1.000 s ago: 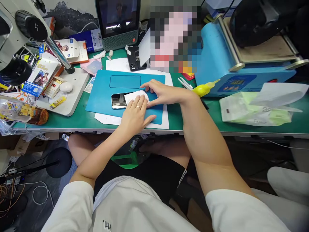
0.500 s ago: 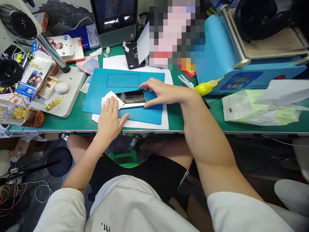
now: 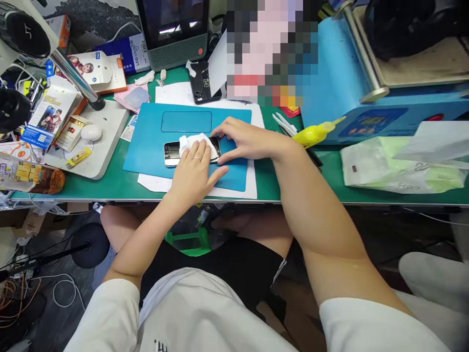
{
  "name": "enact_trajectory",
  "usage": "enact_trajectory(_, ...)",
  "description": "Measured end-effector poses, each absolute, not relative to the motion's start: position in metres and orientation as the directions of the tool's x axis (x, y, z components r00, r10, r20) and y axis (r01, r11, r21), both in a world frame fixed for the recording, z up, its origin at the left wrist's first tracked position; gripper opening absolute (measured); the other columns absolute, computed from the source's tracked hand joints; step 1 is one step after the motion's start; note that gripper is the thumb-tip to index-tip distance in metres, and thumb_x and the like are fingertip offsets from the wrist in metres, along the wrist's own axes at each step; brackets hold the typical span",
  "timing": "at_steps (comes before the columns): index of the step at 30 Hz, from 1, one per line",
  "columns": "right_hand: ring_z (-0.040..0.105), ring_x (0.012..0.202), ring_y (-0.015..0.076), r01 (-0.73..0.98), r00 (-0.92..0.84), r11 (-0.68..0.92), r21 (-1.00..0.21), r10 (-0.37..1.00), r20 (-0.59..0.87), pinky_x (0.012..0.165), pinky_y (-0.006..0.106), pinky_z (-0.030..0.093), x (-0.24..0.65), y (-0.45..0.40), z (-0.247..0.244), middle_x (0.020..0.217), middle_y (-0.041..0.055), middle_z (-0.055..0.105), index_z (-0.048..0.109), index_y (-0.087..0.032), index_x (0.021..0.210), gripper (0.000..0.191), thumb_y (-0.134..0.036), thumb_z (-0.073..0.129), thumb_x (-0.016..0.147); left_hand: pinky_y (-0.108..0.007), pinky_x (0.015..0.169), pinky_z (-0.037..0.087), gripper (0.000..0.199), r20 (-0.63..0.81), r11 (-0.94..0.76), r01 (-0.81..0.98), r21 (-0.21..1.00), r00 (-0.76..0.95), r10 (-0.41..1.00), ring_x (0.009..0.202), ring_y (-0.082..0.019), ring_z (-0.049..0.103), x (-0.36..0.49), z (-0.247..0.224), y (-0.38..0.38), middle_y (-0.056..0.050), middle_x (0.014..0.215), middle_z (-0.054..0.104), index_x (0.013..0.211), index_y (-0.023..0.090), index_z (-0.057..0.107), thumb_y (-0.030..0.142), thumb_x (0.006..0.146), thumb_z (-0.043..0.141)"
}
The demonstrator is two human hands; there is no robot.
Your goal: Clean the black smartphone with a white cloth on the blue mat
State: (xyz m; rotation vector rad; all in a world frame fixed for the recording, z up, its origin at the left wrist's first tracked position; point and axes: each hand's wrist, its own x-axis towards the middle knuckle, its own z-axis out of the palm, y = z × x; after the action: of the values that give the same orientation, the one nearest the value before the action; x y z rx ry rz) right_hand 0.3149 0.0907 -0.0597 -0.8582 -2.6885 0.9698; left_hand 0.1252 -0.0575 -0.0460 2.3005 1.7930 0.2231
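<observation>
A smartphone (image 3: 171, 154) with a dark, glossy face lies flat on a blue mat (image 3: 142, 142). My left hand (image 3: 192, 173), a ring on one finger, presses a folded white tissue (image 3: 186, 143) onto its middle and right part. At the phone's right end, my right hand (image 3: 242, 139) holds the edges between thumb and fingers. Much of the phone's face is covered by the tissue and my left fingers. Just above the phone, a thin clear screen-shaped sheet (image 3: 186, 121) with a dark outline rests on the mat.
White paper (image 3: 256, 171) lies under the mat on the green tabletop (image 3: 264, 183). To the right are a yellow nozzle bottle (image 3: 313, 134), a blue machine (image 3: 330, 88) and a tissue pack (image 3: 395, 168). A stand base (image 3: 106, 142), boxes and a drink bottle (image 3: 51, 180) occupy the left.
My left hand and the tissue have slid right along the phone, uncovering its left end and covering more of its right part. My right hand stays at the right end.
</observation>
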Motion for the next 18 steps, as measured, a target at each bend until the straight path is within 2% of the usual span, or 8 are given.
enact_trajectory(7,0.06,0.114,0.0396,0.457,-0.803,0.587,-0.669,0.595,-0.027,0.103,0.058,0.052,0.314,0.088,-0.056,0.127,0.0152,0.065,0.061,-0.025,0.143,0.081,-0.067,0.079,0.075,-0.049,0.134,0.025,0.083,-0.034,-0.269,0.934,0.235,0.285,0.958,0.166,-0.035,0.027,0.153,-0.044,-0.034,-0.026,0.174,0.034,0.163,0.0,0.04,0.064,0.11,0.037)
enact_trajectory(13,0.06,0.118,0.0412,0.479,-0.786,0.551,-0.683,0.615,-0.055,0.103,0.057,0.052,0.315,0.089,-0.055,0.129,0.0124,0.065,0.059,-0.031,0.147,0.095,-0.077,0.083,0.066,-0.055,0.134,0.024,0.088,0.016,-0.299,0.925,0.234,0.304,0.952,0.167,-0.037,0.024,0.128,-0.053,-0.065,-0.025,0.175,0.032,0.166,0.006,0.037,0.071,0.107,0.034)
enact_trajectory(18,0.058,0.121,0.0418,0.484,-0.789,0.552,-0.678,0.611,-0.065,0.103,0.057,0.052,0.316,0.091,-0.055,0.132,0.012,0.065,0.059,-0.032,0.147,0.098,-0.084,0.08,0.067,-0.061,0.132,0.024,0.092,0.043,-0.158,0.961,0.225,0.152,0.987,0.166,-0.042,0.024,0.09,-0.054,-0.095,-0.029,0.175,0.029,0.167,0.004,0.033,0.074,0.106,0.031)
